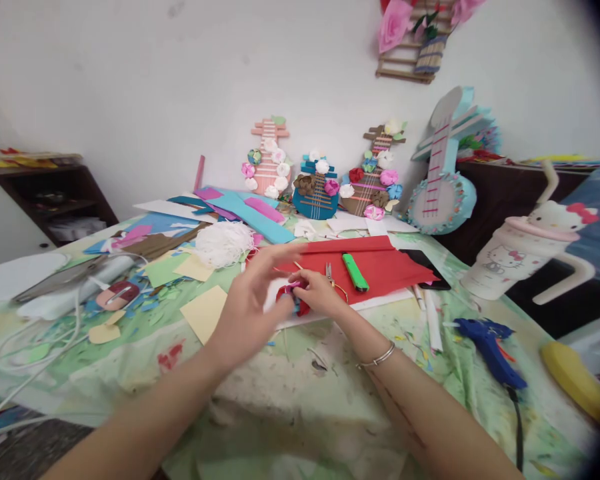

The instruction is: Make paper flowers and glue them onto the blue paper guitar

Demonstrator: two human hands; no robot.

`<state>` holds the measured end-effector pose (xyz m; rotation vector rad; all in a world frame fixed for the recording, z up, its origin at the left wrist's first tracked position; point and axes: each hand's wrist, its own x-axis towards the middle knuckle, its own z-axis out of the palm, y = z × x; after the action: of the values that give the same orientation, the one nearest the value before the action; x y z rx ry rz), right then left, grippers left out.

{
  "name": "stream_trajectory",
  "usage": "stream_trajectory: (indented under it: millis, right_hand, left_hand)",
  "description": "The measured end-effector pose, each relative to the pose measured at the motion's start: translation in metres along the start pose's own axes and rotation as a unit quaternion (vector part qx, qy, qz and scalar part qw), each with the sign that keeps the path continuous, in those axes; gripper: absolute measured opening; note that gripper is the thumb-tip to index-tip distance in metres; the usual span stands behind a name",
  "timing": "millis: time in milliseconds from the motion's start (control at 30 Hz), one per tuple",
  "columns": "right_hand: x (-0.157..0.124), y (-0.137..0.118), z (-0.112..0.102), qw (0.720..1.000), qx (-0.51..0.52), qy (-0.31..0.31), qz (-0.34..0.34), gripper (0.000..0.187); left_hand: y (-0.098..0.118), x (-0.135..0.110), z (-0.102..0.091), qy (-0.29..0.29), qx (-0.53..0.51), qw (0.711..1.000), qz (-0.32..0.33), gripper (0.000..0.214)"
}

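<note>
My left hand is raised over the near side of the table, slightly blurred, with its fingers apart and nothing visible in them. Beside it, the fingers of my right hand pinch a small bundle of red, pink and blue paper, partly covered by the fingers. Just beyond that hand lie scissors, half hidden by it. A green utility knife rests on red crepe paper, which is spread over a white sheet.
A blue glue gun and a white tumbler stand at the right. To the left are a ball of white string, paper scraps and a white cable. Decorated paper instruments lean against the wall.
</note>
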<state>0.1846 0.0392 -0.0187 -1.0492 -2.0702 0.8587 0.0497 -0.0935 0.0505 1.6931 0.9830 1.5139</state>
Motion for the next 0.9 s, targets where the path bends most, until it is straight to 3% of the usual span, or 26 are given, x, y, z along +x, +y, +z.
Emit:
stream_trajectory:
  millis: [67, 133, 233, 333, 433, 600, 767, 900]
  right_hand:
    - [0.002, 0.001, -0.001, 1.0, 0.004, 0.022, 0.015, 0.022]
    - [0.004, 0.001, -0.002, 0.997, 0.027, 0.065, 0.034, 0.021]
    - [0.006, 0.0, -0.004, 0.985, 0.079, 0.143, 0.047, 0.02]
    - [0.003, -0.003, -0.001, 0.974, 0.099, 0.199, 0.04, 0.019]
    - [-0.002, -0.009, 0.006, 0.973, 0.084, 0.214, 0.018, 0.019]
    - [-0.009, -0.019, 0.016, 0.979, 0.061, 0.188, -0.041, 0.019]
    - [-0.008, -0.016, 0.015, 0.984, 0.143, 0.104, -0.029, 0.034]
    - [-0.008, -0.016, 0.011, 0.984, 0.157, 0.061, -0.048, 0.033]
  left_hand:
    - [-0.019, 0.043, -0.01, 0.1, 0.065, 0.992, -0.049, 0.053]
    - [-0.045, 0.063, -0.018, 0.11, 0.064, 0.98, -0.151, 0.054]
    - [-0.08, 0.065, -0.022, 0.096, 0.006, 0.97, -0.225, 0.07]
    - [-0.098, 0.056, -0.016, 0.053, -0.093, 0.953, -0.283, 0.077]
    - [-0.102, 0.049, -0.01, 0.038, -0.108, 0.954, -0.277, 0.071]
    - [-0.098, 0.046, -0.014, 0.041, -0.122, 0.96, -0.25, 0.06]
    - [-0.099, 0.047, -0.02, 0.035, -0.105, 0.975, -0.193, 0.064]
    - [-0.103, 0.047, -0.022, 0.029, -0.113, 0.981, -0.155, 0.061]
